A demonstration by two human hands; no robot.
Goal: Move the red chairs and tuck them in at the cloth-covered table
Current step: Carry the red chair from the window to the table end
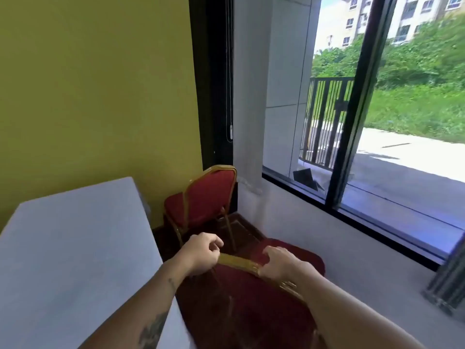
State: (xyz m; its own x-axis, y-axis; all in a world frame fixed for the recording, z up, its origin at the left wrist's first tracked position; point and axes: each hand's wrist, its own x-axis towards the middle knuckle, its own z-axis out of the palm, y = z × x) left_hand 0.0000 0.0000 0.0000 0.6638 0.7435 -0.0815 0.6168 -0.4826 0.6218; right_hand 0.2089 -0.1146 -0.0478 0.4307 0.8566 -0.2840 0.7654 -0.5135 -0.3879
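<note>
A red chair (249,293) with a gold frame is right in front of me, its top rail running between my hands. My left hand (201,253) curls at the rail's left end and my right hand (281,263) grips the rail further right. A second red chair (206,197) stands in the corner beyond, its backrest towards the window wall. The table with the pale cloth (75,248) fills the lower left, next to both chairs.
A yellow wall (100,84) runs behind the table. A large dark-framed window (352,122) and a low white wall (314,235) bound the right side. A blind cord (229,96) hangs in the corner. The floor between table and wall is narrow.
</note>
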